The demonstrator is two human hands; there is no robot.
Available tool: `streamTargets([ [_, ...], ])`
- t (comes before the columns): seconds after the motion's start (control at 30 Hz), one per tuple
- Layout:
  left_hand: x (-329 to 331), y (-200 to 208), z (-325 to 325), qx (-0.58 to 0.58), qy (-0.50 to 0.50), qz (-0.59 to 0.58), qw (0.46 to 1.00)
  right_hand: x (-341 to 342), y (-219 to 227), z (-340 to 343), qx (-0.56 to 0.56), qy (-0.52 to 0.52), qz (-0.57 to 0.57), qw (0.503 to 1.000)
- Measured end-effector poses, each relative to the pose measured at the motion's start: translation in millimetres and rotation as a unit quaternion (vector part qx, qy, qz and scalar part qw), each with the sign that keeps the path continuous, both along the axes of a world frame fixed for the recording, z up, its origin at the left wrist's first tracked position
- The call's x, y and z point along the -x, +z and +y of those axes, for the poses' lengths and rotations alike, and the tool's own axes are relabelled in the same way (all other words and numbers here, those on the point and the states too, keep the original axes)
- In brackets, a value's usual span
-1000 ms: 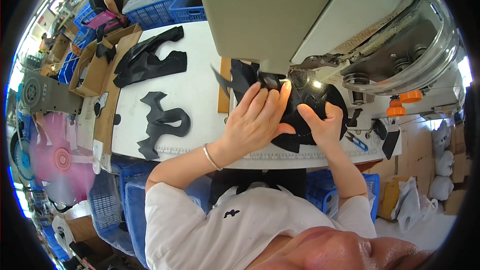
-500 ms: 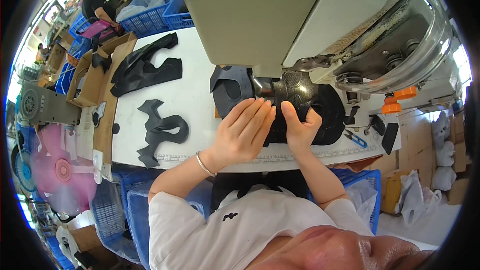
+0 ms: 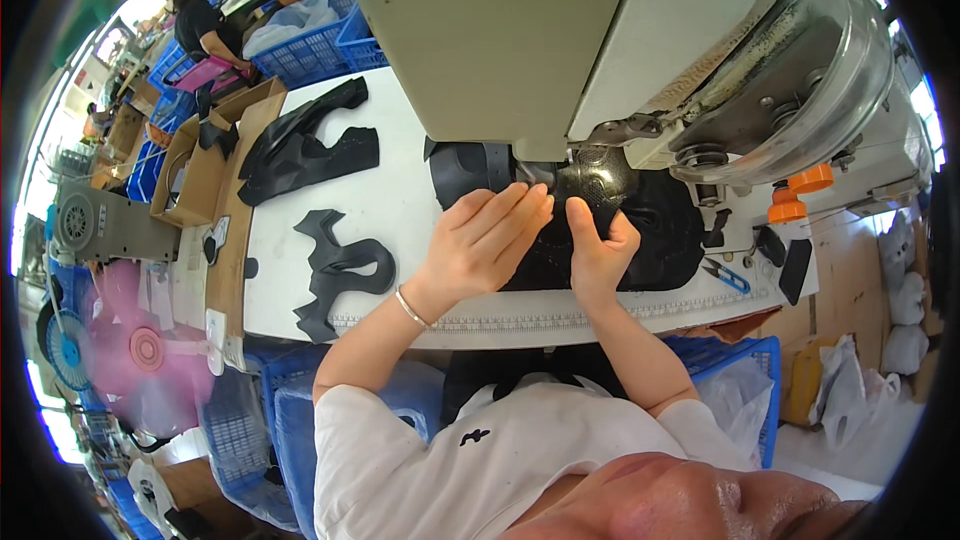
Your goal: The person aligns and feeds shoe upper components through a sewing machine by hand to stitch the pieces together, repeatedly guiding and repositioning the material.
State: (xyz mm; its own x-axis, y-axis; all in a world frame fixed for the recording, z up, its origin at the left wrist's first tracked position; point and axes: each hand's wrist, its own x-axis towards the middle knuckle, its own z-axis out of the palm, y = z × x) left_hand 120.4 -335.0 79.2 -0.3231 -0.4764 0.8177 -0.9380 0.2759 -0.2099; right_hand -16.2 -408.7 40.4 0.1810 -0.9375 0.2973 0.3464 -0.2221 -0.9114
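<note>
A black padded piece [image 3: 655, 230] lies under the sewing machine head [image 3: 500, 40], beside a rounded shiny metal part [image 3: 597, 178]. Its dark grey panel [image 3: 460, 178] shows to the left. My left hand [image 3: 487, 240] rests over the piece with fingers stretched out close together, tips near the metal part under the machine head; its thumb is hidden. On the near side of the metal part, my right hand [image 3: 603, 255] has its thumb raised and its fingers curled on the black material. The stitching point is hidden behind the machine head.
Black cut pieces [image 3: 310, 145] and a dark grey shaped piece [image 3: 345, 270] lie on the white table [image 3: 420, 325]. Blue thread snips [image 3: 728, 276] sit at the right, near orange knobs [image 3: 787, 204]. A pink fan [image 3: 146, 348] stands left; blue crates [image 3: 305, 50] and a seated person are beyond.
The view has shifted slightly, so the table and its pieces appear farther right. My left fingertips are a little closer to the metal part, and less of the grey panel's opening shows.
</note>
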Motion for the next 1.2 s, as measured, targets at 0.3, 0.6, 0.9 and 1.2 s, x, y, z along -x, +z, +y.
streamTargets([
  [0.3,-2,14,-8,-0.052,-0.049,0.181,0.981,2,7,4,-0.013,0.022,0.000,1.000],
  [0.6,3,26,-11,-0.128,-0.035,0.373,0.918,11,7,4,-0.039,0.038,-0.003,0.999],
  [0.9,-1,24,-18,-0.076,-0.029,0.268,0.960,12,9,-6,-0.029,0.029,-0.007,0.999],
  [1.2,4,19,-22,-0.041,-0.028,0.214,0.976,23,18,-29,-0.004,0.031,0.066,0.997],
])
